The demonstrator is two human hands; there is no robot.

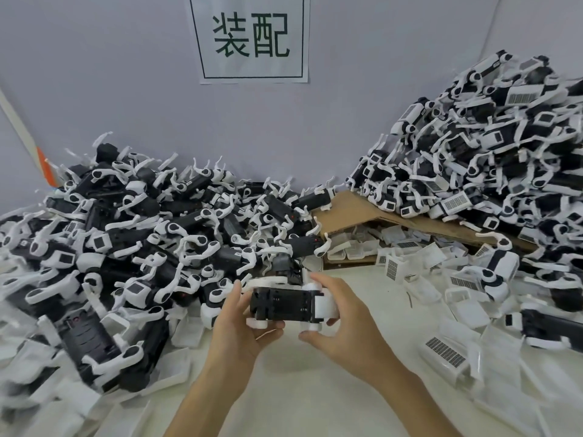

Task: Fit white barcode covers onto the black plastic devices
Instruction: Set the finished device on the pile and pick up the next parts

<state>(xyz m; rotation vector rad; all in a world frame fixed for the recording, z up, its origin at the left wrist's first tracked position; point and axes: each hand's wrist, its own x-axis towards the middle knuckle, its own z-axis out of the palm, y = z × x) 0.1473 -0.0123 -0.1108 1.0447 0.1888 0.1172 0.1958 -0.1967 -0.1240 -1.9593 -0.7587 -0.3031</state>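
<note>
Left hand (239,323) grips the black device (279,305) by its left end, held above the table (293,383); right hand (344,326) pinches the white cover (324,305) at its right end. Likely risk: uneven thumb pressure seats the cover skewed, or it slips into the loose covers (444,351) nearby.

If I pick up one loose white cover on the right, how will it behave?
The cover looks like a thin, hollow shell: probably light, perhaps slightly bendy. Its flat faces suggest it slides rather than rolls if pushed.
</note>
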